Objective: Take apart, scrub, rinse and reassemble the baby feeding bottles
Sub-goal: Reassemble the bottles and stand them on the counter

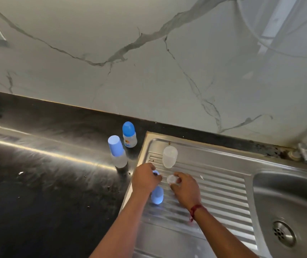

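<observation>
Standing nearest on the ribbed draining board (214,183) is a blue cap (156,194), and just beyond it the left hand (146,178) curls around a small blue ring (156,173) while the right hand (186,187) pinches a clear teat (171,179). Behind them a bare clear bottle (169,156) stands on end, long axis vertical; which end is up I cannot tell. Farthest, on the black counter (37,164), the nearer capped bottle (117,151) and the farther capped bottle (129,135) stand upright, caps up.

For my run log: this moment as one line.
left hand: grips blue collar | right hand: pinches clear teat | blue cap, bottle body: on drainboard | two capped bottles: on counter
</observation>
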`<action>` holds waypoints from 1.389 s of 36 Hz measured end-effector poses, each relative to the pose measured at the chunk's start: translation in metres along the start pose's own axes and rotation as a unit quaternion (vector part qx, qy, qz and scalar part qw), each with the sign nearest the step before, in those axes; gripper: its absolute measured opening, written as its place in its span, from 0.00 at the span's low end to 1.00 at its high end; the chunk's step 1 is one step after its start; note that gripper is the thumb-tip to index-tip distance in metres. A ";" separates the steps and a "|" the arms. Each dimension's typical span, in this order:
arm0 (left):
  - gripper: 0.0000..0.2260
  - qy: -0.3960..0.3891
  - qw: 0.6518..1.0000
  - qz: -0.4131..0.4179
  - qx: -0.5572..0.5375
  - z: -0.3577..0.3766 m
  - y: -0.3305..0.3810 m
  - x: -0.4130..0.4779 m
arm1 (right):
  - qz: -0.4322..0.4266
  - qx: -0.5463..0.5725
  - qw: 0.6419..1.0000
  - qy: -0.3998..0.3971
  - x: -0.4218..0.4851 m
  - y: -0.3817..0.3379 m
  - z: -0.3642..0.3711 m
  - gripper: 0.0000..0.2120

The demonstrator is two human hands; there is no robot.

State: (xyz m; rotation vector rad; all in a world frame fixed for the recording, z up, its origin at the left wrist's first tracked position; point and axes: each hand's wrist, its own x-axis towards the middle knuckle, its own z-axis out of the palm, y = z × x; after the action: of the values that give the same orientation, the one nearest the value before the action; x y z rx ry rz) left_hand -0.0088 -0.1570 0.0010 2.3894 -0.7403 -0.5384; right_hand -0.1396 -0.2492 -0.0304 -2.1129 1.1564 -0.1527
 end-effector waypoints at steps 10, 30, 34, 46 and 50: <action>0.10 -0.007 0.994 0.017 0.110 0.008 0.006 0.011 | -0.013 -0.004 1.000 0.003 0.008 0.008 0.006 0.14; 0.07 -0.017 0.972 0.065 -0.225 0.020 0.055 -0.075 | 0.090 0.486 0.867 0.064 -0.064 0.031 -0.049 0.06; 0.08 -0.074 0.903 -0.056 -0.419 0.037 0.053 -0.090 | 0.094 0.503 0.857 0.050 -0.084 0.042 -0.055 0.07; 0.08 -0.145 0.768 -0.170 -0.600 0.073 0.080 -0.135 | 0.039 0.348 0.936 0.045 -0.106 0.084 -0.095 0.13; 0.10 -0.162 0.765 -0.180 -0.597 0.091 0.090 -0.144 | 0.005 0.279 0.959 0.039 -0.107 0.093 -0.112 0.12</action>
State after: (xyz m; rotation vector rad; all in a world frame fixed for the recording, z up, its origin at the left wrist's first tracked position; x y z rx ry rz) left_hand -0.2005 -0.1664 0.0175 1.1919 0.0522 -1.1617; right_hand -0.3140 -0.2583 0.0171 -1.6099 1.0191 -0.5019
